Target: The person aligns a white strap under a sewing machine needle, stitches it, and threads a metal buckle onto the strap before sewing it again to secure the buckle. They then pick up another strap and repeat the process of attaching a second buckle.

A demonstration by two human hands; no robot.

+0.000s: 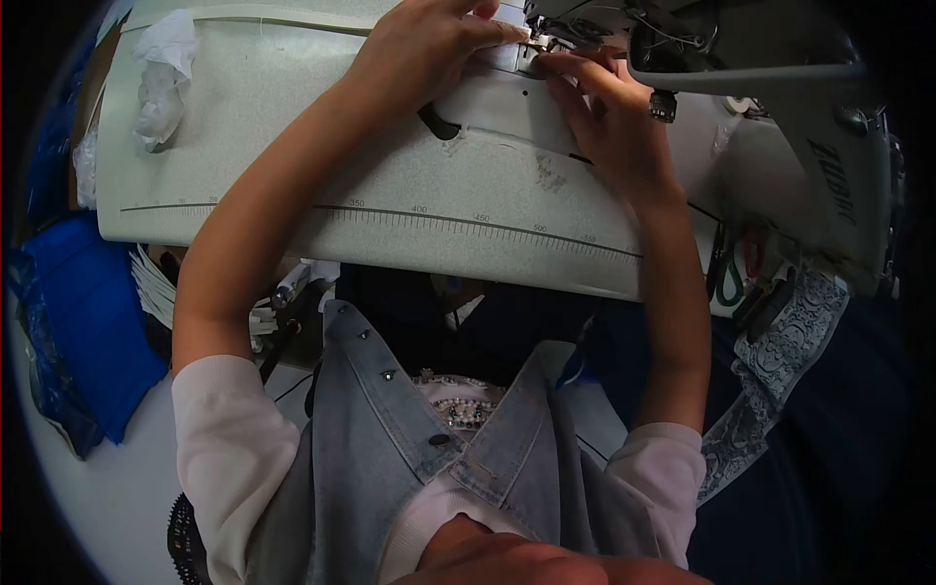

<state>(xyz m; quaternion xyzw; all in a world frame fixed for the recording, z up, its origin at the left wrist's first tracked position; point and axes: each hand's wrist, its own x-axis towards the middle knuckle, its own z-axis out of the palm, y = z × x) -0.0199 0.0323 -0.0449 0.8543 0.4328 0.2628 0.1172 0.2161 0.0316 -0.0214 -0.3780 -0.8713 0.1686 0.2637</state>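
At the top of the head view, my left hand (pixel 429 41) is beside the needle area of a sewing machine (pixel 760 83), its index finger stretched to the presser foot (pixel 536 45). A long, narrow white strip (pixel 263 14) runs across the table and in under this hand, which appears closed on it. My right hand (pixel 619 117) is on the other side of the presser foot, its fingers bent and the fingertips close together at the foot. What lies between those fingertips is too small and dark to make out.
Crumpled white plastic (pixel 164 73) lies on the left of the machine table (pixel 244 117), which has a printed ruler along its front edge. Green-handled scissors (pixel 729 283) and patterned lace trim (pixel 795 327) are at the right. A blue package (pixel 88 322) stands at the left.
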